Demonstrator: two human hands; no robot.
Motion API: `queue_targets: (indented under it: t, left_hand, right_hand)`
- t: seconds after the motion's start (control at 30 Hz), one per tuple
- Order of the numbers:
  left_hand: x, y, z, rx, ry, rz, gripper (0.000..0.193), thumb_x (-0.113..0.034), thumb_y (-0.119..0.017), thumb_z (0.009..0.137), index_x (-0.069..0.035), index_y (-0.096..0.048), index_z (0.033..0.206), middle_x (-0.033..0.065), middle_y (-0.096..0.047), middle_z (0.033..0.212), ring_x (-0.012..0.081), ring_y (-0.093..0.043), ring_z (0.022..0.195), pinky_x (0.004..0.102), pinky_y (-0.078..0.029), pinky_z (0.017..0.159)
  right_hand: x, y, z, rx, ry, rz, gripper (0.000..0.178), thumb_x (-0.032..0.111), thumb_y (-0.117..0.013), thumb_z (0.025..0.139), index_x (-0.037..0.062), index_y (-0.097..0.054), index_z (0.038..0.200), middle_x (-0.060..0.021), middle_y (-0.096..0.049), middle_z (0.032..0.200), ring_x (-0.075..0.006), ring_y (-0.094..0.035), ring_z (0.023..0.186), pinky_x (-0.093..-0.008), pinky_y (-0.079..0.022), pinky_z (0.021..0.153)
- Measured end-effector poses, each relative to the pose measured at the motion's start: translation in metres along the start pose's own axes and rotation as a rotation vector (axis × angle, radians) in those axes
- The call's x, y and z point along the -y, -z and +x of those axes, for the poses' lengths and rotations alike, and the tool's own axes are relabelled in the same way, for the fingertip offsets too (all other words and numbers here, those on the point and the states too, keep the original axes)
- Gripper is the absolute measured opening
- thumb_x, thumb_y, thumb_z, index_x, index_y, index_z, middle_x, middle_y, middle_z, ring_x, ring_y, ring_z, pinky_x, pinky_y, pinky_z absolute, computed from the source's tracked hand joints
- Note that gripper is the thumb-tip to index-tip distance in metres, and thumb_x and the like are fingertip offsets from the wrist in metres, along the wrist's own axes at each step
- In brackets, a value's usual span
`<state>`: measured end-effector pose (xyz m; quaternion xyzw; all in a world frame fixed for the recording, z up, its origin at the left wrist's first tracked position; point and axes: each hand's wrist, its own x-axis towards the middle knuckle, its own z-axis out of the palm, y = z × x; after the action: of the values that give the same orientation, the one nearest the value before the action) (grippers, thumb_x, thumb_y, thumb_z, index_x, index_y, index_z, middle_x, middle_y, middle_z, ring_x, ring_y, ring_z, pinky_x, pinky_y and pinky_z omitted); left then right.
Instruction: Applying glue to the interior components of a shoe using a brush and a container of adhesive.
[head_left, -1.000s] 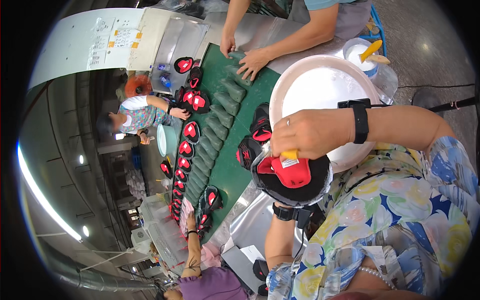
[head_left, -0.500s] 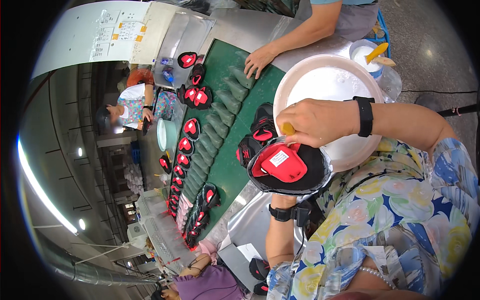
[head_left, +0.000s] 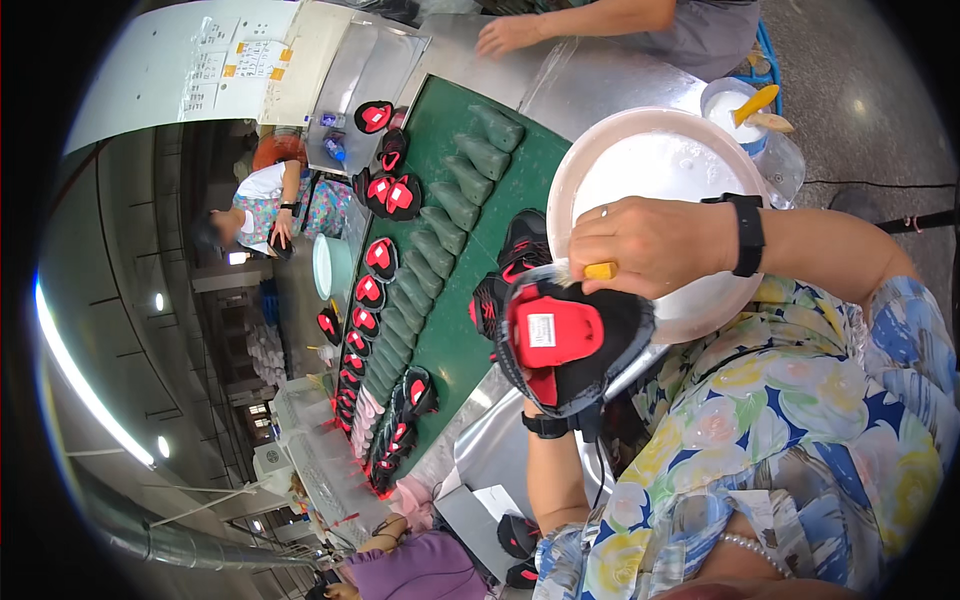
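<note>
My right hand (head_left: 640,245) is closed around a brush with a yellow handle (head_left: 600,271); its pale bristles touch the upper rim of a shoe upper (head_left: 625,320). The shoe upper is black outside, with a red insole-like piece and a white label inside, and its open underside faces me. It rests on my left hand, which is hidden behind it; only the wrist strap (head_left: 546,426) and forearm show. Under my right hand stands a wide pale basin (head_left: 566,165) holding white liquid. Two black-and-red shoe uppers (head_left: 523,240) lie against the basin's left side.
A green conveyor belt (head_left: 470,270) carries a row of grey foot-shaped lasts (head_left: 455,205) and more black-and-red uppers (head_left: 382,258). A bucket (head_left: 720,105) with brushes stands behind the basin. Another person's hand (head_left: 508,36) is over the metal edge at the top. Co-workers are at the far side.
The shoe upper has turned and tipped in my left hand, shifting slightly left. My right hand and the brush have moved a little right and down. The other person's hand left the belt.
</note>
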<state>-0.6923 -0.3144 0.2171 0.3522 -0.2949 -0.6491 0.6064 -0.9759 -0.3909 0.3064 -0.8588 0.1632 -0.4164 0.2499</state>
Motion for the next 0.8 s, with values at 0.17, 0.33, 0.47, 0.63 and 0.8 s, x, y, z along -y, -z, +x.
queue_targets:
  t: [0.17, 0.33, 0.47, 0.63, 0.8]
  left_hand:
    - [-0.007, -0.002, 0.013, -0.030, -0.127, 0.038, 0.049, -0.032, -0.049, 0.105, -0.009, -0.043, 0.149, 0.0130, -0.054, 0.144, 0.0301, -0.055, 0.129, 0.0470, -0.048, 0.109]
    - [-0.006, -0.005, 0.029, -0.051, -0.226, 0.065, 0.049, -0.030, -0.050, 0.105, -0.009, -0.043, 0.149, 0.0128, -0.055, 0.143, 0.0297, -0.056, 0.128, 0.0466, -0.048, 0.108]
    - [-0.001, 0.003, 0.028, -0.066, -0.253, 0.072, 0.048, -0.028, -0.051, 0.105, -0.010, -0.043, 0.149, 0.0127, -0.055, 0.142, 0.0294, -0.056, 0.128, 0.0462, -0.049, 0.107]
    - [0.001, 0.058, 0.022, -0.150, -0.339, 0.073, 0.048, -0.026, -0.052, 0.105, -0.010, -0.043, 0.149, 0.0125, -0.056, 0.141, 0.0291, -0.057, 0.127, 0.0458, -0.050, 0.106]
    - [-0.056, 0.160, 0.033, -0.524, -0.363, 0.102, 0.025, -0.011, -0.067, 0.096, -0.013, -0.061, 0.120, 0.0035, -0.069, 0.108, 0.0213, -0.067, 0.089, 0.0403, -0.059, 0.072]
  right_hand:
    - [0.005, 0.011, -0.024, 0.014, -0.287, 0.061, 0.015, 0.014, -0.074, 0.088, 0.0053, -0.063, 0.094, -0.0100, -0.067, 0.091, -0.0298, -0.067, 0.083, -0.0384, -0.052, 0.075]
    - [0.043, -0.012, -0.024, -0.140, -0.369, 0.373, 0.015, 0.010, -0.074, 0.090, 0.0061, -0.063, 0.099, -0.0096, -0.071, 0.097, -0.0258, -0.070, 0.089, -0.0345, -0.054, 0.081]
    - [0.013, -0.017, -0.032, -0.092, -0.326, 0.245, 0.013, 0.008, -0.073, 0.090, 0.0050, -0.064, 0.098, -0.0106, -0.069, 0.094, -0.0258, -0.068, 0.084, -0.0350, -0.053, 0.078]
    - [0.018, 0.001, -0.016, -0.251, -0.340, 0.208, 0.012, 0.005, -0.073, 0.090, 0.0034, -0.064, 0.097, -0.0088, -0.068, 0.090, -0.0190, -0.067, 0.082, -0.0303, -0.051, 0.078]
    - [0.022, 0.011, -0.030, -0.259, -0.528, 0.311, 0.012, -0.001, -0.064, 0.093, 0.0015, -0.060, 0.105, -0.0081, -0.063, 0.102, -0.0164, -0.063, 0.097, -0.0305, -0.050, 0.088]
